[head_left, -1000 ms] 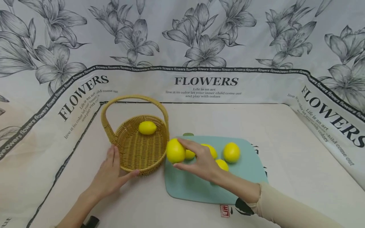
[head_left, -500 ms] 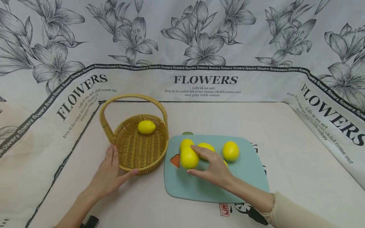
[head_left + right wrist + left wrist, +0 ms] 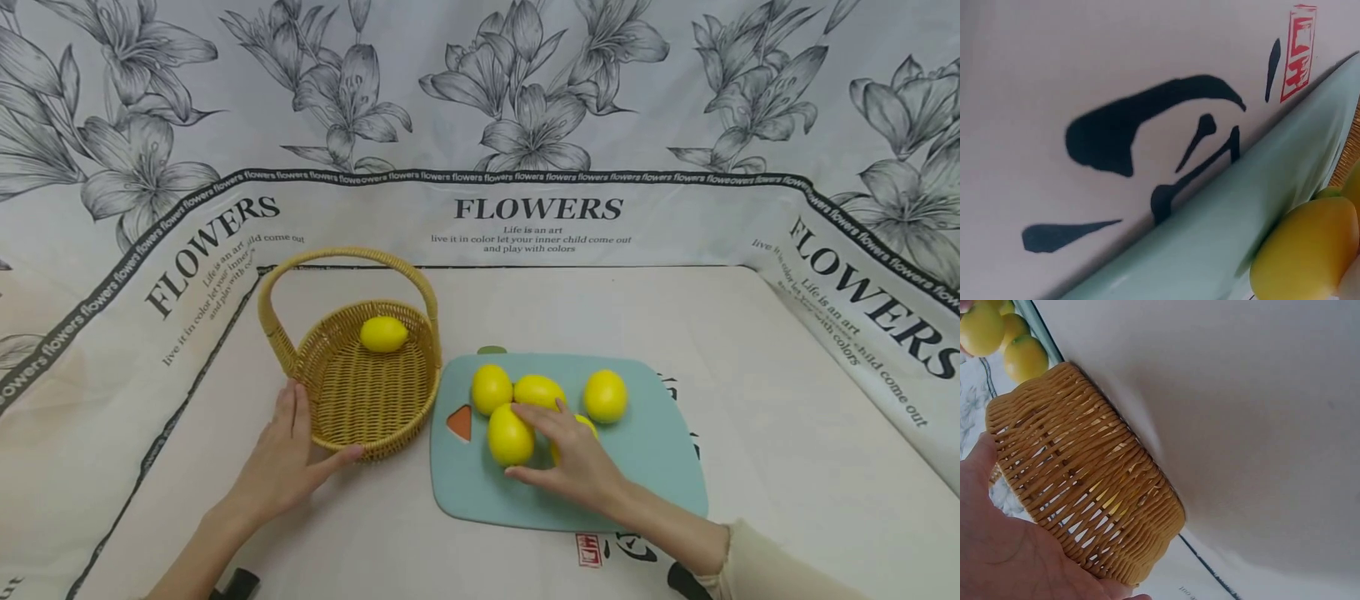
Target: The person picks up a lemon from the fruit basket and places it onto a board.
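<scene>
My left hand (image 3: 277, 471) rests against the wicker basket (image 3: 367, 404), its fingers straight along the left wall and its thumb at the front rim. The left wrist view has the palm beside the woven wall (image 3: 1085, 469). One lemon (image 3: 384, 334) lies at the back inside the basket. Over the light-blue board (image 3: 480, 500), my right hand (image 3: 581, 467) pinches a lemon (image 3: 512, 435) between thumb and fingers. Whether that lemon touches the board cannot be told. Around it lie more lemons (image 3: 492, 390), one partly hidden behind the hand.
A single lemon (image 3: 606, 397) sits apart on the board's right side. The board's left part has an orange triangular mark (image 3: 460, 423). A floral cloth (image 3: 540, 125) stands behind the pale tabletop (image 3: 795, 417). A dark object (image 3: 242, 583) shows by my left forearm.
My right hand has moved from the basket's right rim back over the board, rightward and nearer to me, with the lemon still pinched. The left hand and basket have stayed put.
</scene>
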Motion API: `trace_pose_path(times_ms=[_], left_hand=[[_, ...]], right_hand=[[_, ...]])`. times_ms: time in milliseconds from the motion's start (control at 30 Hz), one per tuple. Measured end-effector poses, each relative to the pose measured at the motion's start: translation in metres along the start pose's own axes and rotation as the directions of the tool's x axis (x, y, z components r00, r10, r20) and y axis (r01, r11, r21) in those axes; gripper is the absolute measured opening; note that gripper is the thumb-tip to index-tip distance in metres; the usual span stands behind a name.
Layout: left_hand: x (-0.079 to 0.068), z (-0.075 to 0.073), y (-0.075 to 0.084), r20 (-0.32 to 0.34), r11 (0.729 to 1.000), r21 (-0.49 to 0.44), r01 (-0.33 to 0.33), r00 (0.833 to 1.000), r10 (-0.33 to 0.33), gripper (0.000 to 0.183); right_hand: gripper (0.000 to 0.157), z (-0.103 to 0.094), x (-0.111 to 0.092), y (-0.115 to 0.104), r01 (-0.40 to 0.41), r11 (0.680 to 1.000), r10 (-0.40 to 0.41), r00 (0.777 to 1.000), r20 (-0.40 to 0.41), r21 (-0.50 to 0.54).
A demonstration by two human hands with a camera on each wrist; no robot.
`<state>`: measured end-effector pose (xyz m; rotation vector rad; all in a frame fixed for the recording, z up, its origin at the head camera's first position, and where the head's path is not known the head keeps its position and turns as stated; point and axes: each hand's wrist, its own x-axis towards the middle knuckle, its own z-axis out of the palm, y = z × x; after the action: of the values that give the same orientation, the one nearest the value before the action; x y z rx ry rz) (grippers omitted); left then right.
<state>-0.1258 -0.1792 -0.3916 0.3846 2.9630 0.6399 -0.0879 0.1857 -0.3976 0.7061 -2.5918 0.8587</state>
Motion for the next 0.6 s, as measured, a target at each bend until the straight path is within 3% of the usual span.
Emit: trace_pose_path(times_ms=[600], left_hand=[[0.0004, 0.0001, 0.0001, -0.011, 1.0, 0.009, -0.006, 1.0, 0.006, 0.118]], right_hand=[[0.07, 0.0047, -0.0022, 0.0041, 0.061, 0.99, -0.059, 0.998, 0.024, -0.129]])
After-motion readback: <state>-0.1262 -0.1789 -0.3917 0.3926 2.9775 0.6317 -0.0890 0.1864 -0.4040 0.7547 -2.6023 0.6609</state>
